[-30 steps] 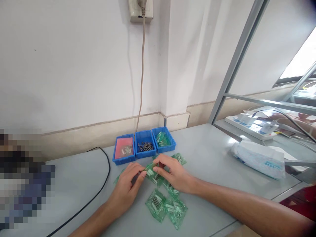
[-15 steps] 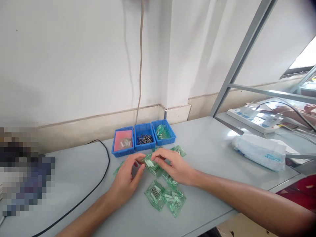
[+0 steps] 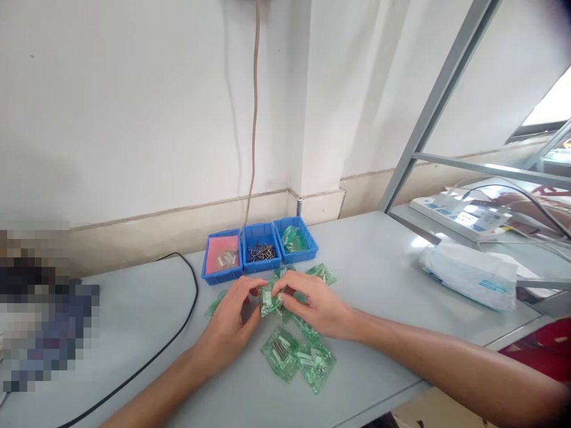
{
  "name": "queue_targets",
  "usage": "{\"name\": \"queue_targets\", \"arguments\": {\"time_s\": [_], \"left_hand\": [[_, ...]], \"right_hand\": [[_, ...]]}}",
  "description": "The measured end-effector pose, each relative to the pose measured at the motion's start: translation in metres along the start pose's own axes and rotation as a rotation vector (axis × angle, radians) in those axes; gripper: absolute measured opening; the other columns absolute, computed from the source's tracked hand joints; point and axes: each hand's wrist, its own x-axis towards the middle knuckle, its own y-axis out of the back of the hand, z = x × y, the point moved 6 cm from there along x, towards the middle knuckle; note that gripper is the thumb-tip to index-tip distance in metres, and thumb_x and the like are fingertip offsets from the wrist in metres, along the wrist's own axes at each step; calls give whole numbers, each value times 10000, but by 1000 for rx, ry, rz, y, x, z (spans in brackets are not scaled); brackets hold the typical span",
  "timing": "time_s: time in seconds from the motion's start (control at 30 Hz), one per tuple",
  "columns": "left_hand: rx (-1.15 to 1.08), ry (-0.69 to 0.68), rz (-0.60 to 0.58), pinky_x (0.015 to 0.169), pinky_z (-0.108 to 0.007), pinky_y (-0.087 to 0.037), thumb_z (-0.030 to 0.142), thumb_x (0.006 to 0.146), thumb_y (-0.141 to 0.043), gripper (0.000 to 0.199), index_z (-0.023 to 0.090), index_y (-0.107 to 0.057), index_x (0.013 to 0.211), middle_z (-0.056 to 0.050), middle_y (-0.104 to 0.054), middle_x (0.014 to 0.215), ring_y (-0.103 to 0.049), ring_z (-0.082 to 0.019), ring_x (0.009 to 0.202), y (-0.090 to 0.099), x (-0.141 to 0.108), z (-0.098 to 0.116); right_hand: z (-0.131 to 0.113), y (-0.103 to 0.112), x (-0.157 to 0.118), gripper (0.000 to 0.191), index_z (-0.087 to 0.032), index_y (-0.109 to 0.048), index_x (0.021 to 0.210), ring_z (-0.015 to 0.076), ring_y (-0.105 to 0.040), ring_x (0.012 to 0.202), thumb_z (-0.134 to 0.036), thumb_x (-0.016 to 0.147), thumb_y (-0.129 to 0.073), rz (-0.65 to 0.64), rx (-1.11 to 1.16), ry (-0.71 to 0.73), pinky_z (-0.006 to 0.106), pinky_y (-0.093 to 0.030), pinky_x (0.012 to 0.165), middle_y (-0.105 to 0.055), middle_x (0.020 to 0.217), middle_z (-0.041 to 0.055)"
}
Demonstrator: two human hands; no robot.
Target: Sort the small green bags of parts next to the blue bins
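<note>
Between my two hands is a small green plastic bag (image 3: 267,299) with pale and metal pieces inside. My left hand (image 3: 234,312) grips its left edge with fingers and thumb. On its right side, my right hand (image 3: 314,303) pinches the same bag. More filled green bags lie around and under my hands: a bag with several screws (image 3: 280,352) and a bag with pale pieces (image 3: 314,364) nearer me, another bag (image 3: 322,273) beyond my right hand. A further bag (image 3: 215,303) is partly hidden behind my left hand.
Three blue bins stand in a row: one with pink material and white pieces (image 3: 223,235), one with loose screws (image 3: 262,252), one with green bags (image 3: 294,239). A black cable (image 3: 190,315) crosses the left. A white soft pack (image 3: 468,276) and power strip (image 3: 455,217) lie right.
Both hands have closed in on the bag, which has turned more upright between them. My left thumb has moved onto its edge. The other bags and the bins stay put.
</note>
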Motion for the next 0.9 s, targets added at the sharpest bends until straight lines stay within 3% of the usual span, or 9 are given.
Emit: {"name": "queue_targets", "arguments": {"time_s": [0.6, 0.9], "left_hand": [[-42, -39, -28, 949, -404, -561, 270, 1055, -633, 354, 275, -592, 1407, -115, -678, 1304, -644, -254, 1101, 6, 1, 12], [-24, -52, -54, 1001, -408, -564, 346, 1109, -552, 330, 280, -599, 1429, -111, -681, 1351, -653, -264, 1166, 6, -2, 14]], "right_hand": [[-5, 0, 1, 172, -231, -685, 1042, 180, -680, 869, -97, 943, -641, -2, 39, 27, 299, -531, 808, -702, 976, 17], [-2, 0, -2, 17, -226, -652, 1030, 175, -655, 867, -236, 1034, -638, 13, 50, 32, 311, -508, 816, -676, 978, 18]]}}
